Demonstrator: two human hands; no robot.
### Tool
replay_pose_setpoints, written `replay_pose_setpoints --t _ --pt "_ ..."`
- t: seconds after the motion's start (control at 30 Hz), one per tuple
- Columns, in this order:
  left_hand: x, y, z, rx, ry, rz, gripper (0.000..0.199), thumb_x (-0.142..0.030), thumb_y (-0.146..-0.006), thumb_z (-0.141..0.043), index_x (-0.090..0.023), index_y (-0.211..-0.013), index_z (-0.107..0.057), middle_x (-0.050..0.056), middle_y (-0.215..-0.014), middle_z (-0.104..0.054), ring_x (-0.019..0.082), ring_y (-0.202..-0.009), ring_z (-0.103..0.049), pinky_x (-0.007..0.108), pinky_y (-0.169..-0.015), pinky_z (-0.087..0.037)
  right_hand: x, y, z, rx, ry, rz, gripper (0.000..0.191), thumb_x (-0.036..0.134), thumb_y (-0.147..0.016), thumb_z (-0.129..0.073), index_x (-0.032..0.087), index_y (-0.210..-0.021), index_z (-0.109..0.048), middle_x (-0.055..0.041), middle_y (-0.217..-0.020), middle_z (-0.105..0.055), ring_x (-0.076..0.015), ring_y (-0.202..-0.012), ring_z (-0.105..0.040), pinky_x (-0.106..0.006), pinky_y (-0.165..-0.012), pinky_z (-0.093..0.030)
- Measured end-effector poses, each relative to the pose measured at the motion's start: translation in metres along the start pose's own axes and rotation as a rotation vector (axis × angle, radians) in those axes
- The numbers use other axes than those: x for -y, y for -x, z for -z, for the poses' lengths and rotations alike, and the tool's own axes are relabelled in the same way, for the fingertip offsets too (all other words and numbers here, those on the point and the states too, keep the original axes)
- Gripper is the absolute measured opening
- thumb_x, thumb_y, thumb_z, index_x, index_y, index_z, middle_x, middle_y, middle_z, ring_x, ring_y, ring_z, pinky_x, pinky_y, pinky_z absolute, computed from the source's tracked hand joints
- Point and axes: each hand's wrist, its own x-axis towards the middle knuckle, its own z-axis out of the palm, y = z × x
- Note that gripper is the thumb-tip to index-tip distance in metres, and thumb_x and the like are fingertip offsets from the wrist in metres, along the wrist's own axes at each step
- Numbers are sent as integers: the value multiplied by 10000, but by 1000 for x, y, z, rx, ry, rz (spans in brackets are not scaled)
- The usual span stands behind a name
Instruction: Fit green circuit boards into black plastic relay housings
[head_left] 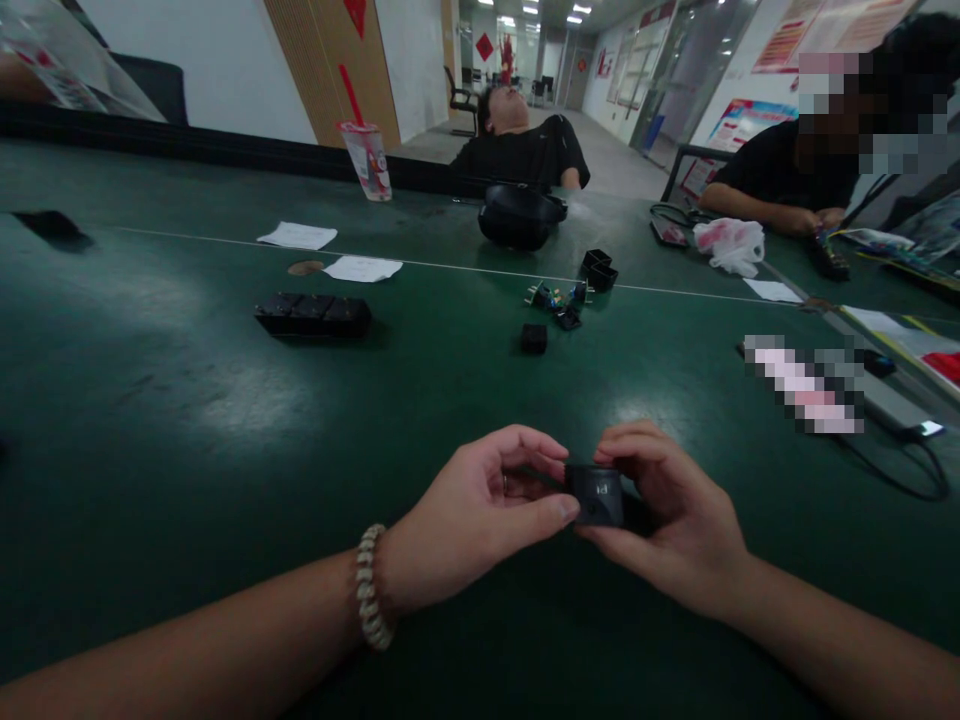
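Between my two hands, low over the green table point(225, 420), is a small black box-like part point(596, 495) with a small light mark on its face. My left hand point(499, 500), a beaded bracelet at its wrist, grips the part's left side with thumb and fingertips. On the other side my right hand point(667, 510) holds it, fingers at the top right and thumb beneath. Farther off lie a small black cube point(534, 338), a cluster of small parts with wires point(555, 298) and a black open-frame piece point(599, 270).
A long black block point(313, 315) lies at the left, near papers point(363, 268). At the far edge stand a cup with a red straw point(367, 160) and a black case point(519, 215). Cabled devices point(892, 395) lie right. Two people sit beyond.
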Motion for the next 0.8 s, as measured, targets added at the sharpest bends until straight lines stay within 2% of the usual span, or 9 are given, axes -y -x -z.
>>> replay_pose_setpoints --t 0.2,0.5,0.8 --pt "-1 -1 0 4 29 3 361 -190 -810 -868 -174 -1113 -672 43 -1057 -757 152 -874 -706 325 -802 -563 -1 2 1 2 -29 7 535 168 -851 -862 294 -1310 -617 -59 -1148 -615 -219 -1029 -635 -347 -804 -584" --pt "-4 -3 -1 -22 67 -41 289 -146 -812 -857 -172 -1054 -701 28 -1041 -764 167 -950 -714 335 -872 -575 -2 3 2 30 -68 -40 575 195 -853 -866 303 -1354 -605 -76 -1244 -583 -236 -1128 -633 -346 -850 -606" --pt "-2 -3 1 -18 96 -60 278 -141 -829 -848 -153 -1065 -701 36 -1023 -767 148 -897 -719 312 -845 -593 -2 2 0 30 -68 -58 532 127 -892 -780 324 -1356 -611 -91 -1312 -588 -216 -1059 -687 -333 -816 -635"
